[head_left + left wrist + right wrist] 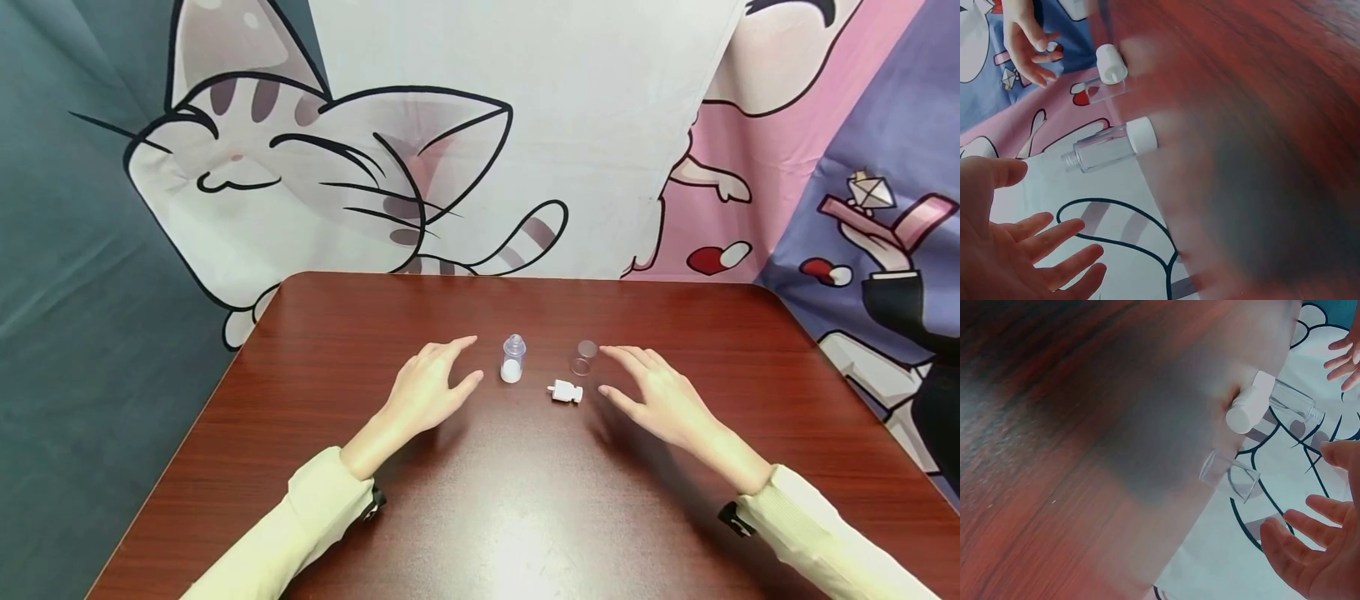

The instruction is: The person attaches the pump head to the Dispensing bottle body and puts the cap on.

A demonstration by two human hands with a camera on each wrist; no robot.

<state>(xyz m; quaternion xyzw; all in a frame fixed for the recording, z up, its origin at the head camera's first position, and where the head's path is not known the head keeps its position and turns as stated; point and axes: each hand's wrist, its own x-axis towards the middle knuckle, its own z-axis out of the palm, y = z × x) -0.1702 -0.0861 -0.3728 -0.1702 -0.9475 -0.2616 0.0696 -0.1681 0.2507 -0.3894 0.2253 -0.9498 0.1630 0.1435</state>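
The fingers of the left hand [426,390] are spread and a little bent, and they grip nothing; the thumb is apart from them. The fingers of the right hand [663,398] are in the same way, extended loosely, also with nothing inside. Between the two hands, a clear bottle [512,367] with white bottom stands upright on the brown table [450,533], just beside the left thumb but not touching it. To the right of the bottle, a white nozzle [566,392] lies on its side, its thin tip toward the bottle. Behind the nozzle stands a clear cap [583,358], near to the right fingertips; the right wrist view shows a gap there. Behind the table hangs a cloth [600,125] with a drawn cat.
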